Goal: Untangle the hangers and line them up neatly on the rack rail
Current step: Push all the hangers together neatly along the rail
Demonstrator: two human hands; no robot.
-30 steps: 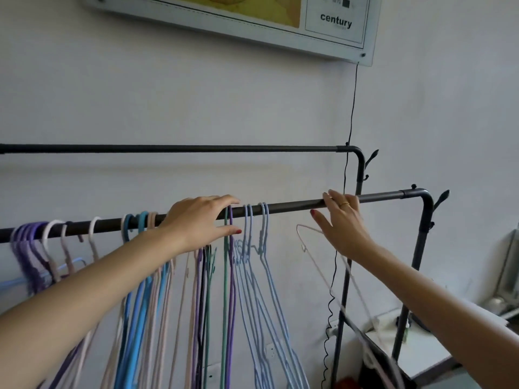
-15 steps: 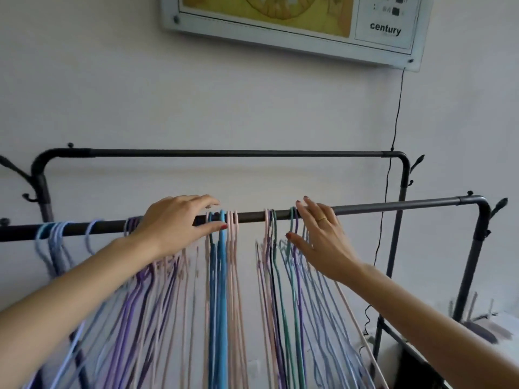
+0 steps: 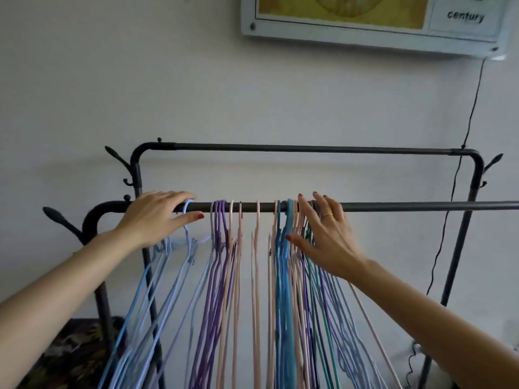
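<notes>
Many thin wire hangers hang on the dark front rail (image 3: pixel 407 206). From left to right there is a light blue group (image 3: pixel 174 276), a purple group (image 3: pixel 219 248), spaced pink hangers (image 3: pixel 257 262), a teal and blue bunch (image 3: pixel 283 262), then a packed mixed bunch (image 3: pixel 328 299). My left hand (image 3: pixel 157 217) rests on the rail near its left bend, over the light blue hooks, fingers stretched out and thumb below the bar. My right hand (image 3: pixel 323 234) presses spread, straight fingers against the hooks of the mixed bunch.
A second, higher rail (image 3: pixel 309 148) runs behind, close to the white wall. A framed board (image 3: pixel 365 23) hangs above, with a black cable (image 3: pixel 460 164) dropping past the rack's right post. A dark patterned item (image 3: pixel 70 355) sits low on the left.
Both hands have moved left along the front rail. The left went from the middle hangers to the light blue ones at the left end. The right went from bare rail onto the hooks.
</notes>
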